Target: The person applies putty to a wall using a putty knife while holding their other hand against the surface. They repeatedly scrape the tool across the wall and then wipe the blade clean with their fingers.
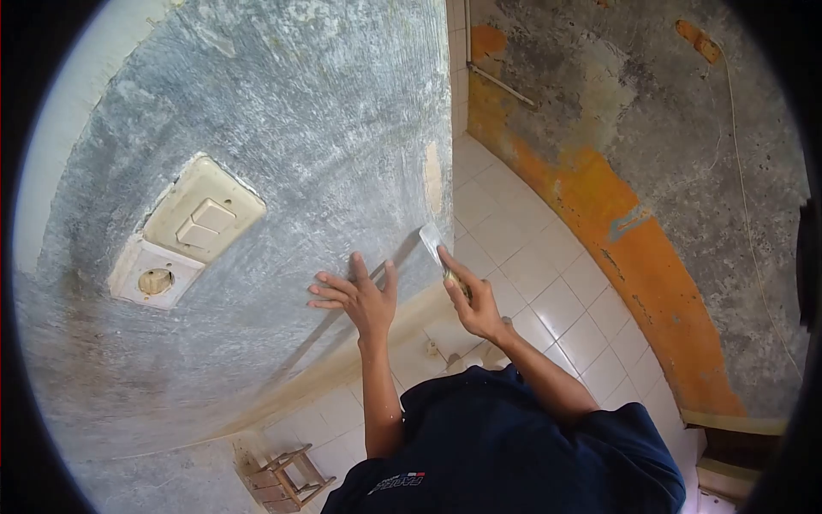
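My right hand [473, 301] grips a putty knife [433, 246] by its handle, with the index finger stretched along it. The metal blade points up and lies at or very near the grey wall [300, 154], close to the wall's right edge. Just above the blade is a pale beige patch [432, 178] on the wall. Further left, my left hand [364, 300] rests against the wall with its fingers spread and nothing in it. Most of the knife's handle is hidden by my fingers.
A light switch [205, 210] and a socket [157, 278] are set in the wall at left. White floor tiles [548, 274] run below. A wooden stool [291, 480] stands at lower left. Across the floor is another wall [685, 171] with an orange band [651, 283] and a hanging cord.
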